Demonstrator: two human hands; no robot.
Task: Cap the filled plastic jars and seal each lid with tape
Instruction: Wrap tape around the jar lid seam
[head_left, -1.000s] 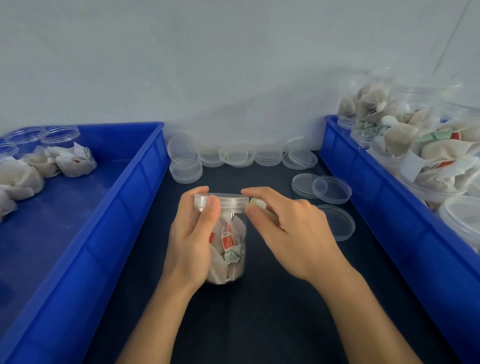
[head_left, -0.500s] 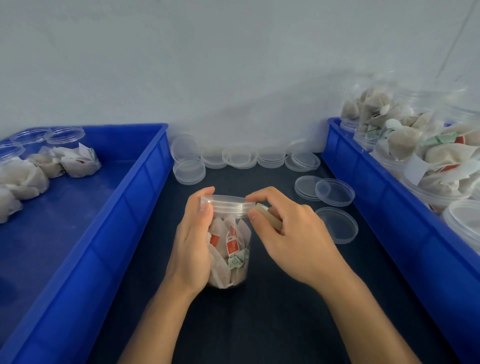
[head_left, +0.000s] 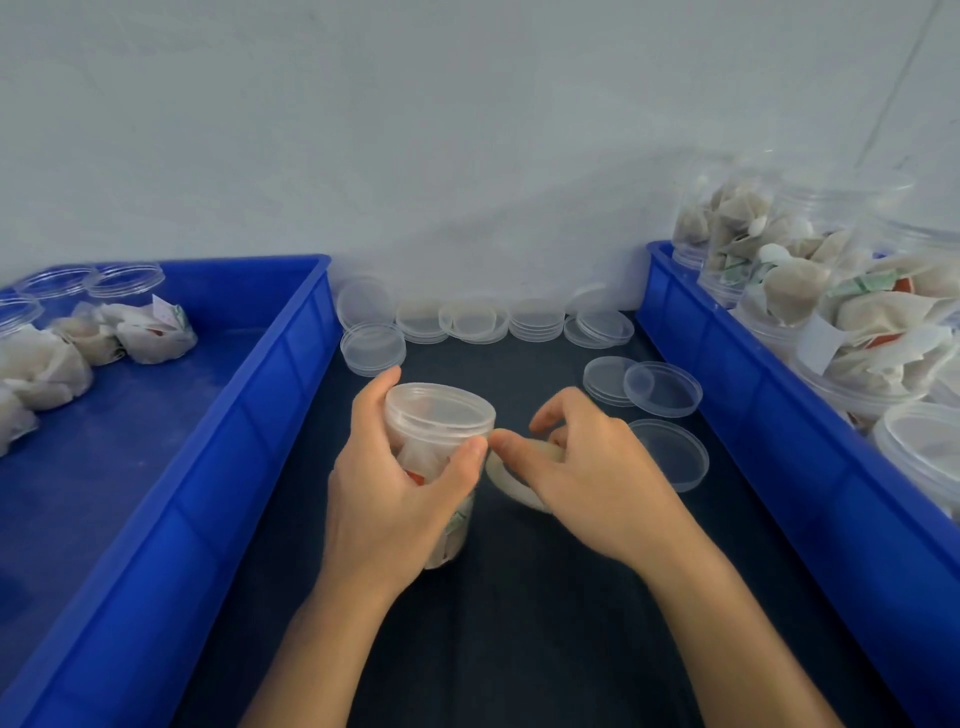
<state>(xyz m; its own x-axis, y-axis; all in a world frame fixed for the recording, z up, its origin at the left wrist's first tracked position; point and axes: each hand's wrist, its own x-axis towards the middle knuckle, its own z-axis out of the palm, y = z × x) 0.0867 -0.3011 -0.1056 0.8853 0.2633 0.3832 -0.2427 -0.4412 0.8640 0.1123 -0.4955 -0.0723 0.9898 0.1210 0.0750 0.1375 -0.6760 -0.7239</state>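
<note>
A clear plastic jar (head_left: 441, 415) packed with white tea bags stands on the dark table in the middle, with a clear lid on top. My left hand (head_left: 395, 483) wraps around its body, thumb pressed at the lid's right rim. Just right of the jar, my right hand (head_left: 587, 473) holds a pale roll of tape (head_left: 511, 480), thumb tip close to the lid edge. The jar's lower half is hidden behind my left hand.
A blue bin (head_left: 234, 447) at left holds capped jars lying on their sides. Another blue bin (head_left: 769, 415) at right is packed with filled jars. Loose clear lids (head_left: 660, 389) lie stacked along the back wall and right of my hands.
The jar has tilted so its lid top faces me. My right hand has drawn back a little to the right, and the tape roll now shows beneath it.
</note>
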